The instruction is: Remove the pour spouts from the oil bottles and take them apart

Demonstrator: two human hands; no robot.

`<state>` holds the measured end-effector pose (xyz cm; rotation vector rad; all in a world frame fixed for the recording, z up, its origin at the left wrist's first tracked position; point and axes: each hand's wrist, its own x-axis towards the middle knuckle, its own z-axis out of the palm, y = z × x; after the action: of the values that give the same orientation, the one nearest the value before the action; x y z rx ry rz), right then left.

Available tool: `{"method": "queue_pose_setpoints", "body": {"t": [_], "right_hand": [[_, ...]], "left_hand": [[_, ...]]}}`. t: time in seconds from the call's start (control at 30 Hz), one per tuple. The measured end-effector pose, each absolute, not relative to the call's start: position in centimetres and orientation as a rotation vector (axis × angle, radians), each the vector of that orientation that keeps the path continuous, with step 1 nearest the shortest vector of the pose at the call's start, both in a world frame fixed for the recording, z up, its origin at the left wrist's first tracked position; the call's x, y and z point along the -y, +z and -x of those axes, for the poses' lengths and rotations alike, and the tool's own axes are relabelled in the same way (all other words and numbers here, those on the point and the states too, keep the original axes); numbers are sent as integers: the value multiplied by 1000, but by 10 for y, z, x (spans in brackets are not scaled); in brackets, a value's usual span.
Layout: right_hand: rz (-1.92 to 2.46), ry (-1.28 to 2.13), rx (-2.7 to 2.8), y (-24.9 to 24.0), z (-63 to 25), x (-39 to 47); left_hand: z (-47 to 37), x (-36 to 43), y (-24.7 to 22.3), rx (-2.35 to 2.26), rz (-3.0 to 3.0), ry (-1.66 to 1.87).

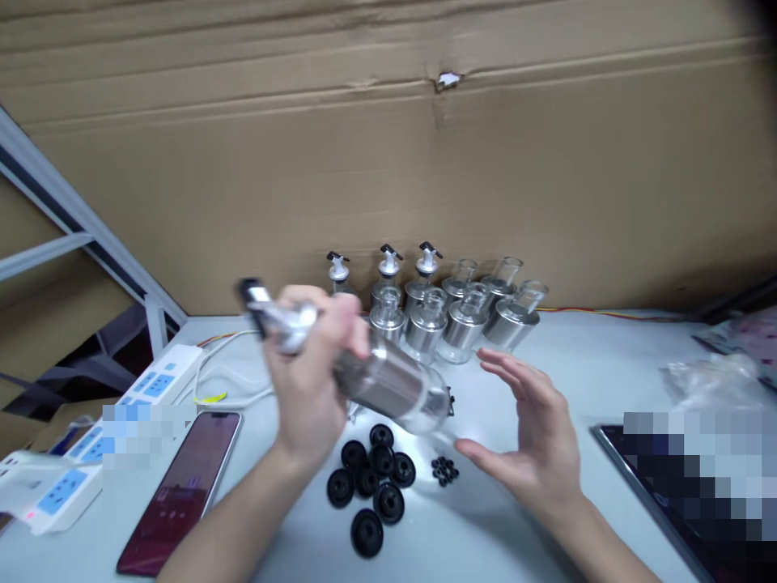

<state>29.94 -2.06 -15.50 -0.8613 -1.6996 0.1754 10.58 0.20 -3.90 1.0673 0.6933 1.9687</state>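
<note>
My left hand [319, 372] is wrapped round the neck of an oil bottle [394, 385], a glass one with a metal sleeve and a silver and black pour spout. The bottle is tilted, its spout to the upper left and its glass base toward my right hand [528, 425]. That right hand is open, thumb and fingers apart, just short of the base. Below the bottle lie several round black caps [367, 478] and a small cluster of tiny black rings [445, 470]. Motion blurs the held bottle, and my fingers hide part of its neck.
Behind stand several open glass bottles [464, 324] and three with spouts [388, 263], near a cardboard wall [364, 178]. A phone [182, 494] and a white power strip [66, 486] lie left. On the right are a dark-screened device [655, 486] and clear plastic wrap [716, 380].
</note>
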Motion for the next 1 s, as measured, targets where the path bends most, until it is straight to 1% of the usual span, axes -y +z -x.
{"method": "queue_pose_setpoints", "body": {"t": [0.07, 0.13, 0.27, 0.4, 0.5, 0.6, 0.77, 0.9, 1.0], "right_hand": [[830, 270, 1721, -156, -295, 25], [848, 318, 1767, -156, -289, 29], [975, 259, 1827, -154, -283, 35], [1058, 106, 1796, -155, -287, 31], [992, -9, 1664, -161, -291, 27], [943, -46, 1507, -166, -293, 26], [836, -85, 1525, -164, -291, 26], [839, 137, 1185, -161, -292, 22], [853, 289, 1044, -158, -296, 19]], "left_hand": [[-122, 2, -57, -653, -989, 1744], [-131, 3, -69, -589, -914, 1668], [-134, 3, -75, -524, -856, 1622], [-132, 2, -73, -587, -733, 1576], [-132, -2, -71, -576, -585, 1485], [-132, -7, -70, -533, -543, 1453], [-136, -7, -72, -499, -542, 1420], [-146, -1, -75, -500, -695, 1430], [-150, 2, -75, -505, -815, 1442]]}}
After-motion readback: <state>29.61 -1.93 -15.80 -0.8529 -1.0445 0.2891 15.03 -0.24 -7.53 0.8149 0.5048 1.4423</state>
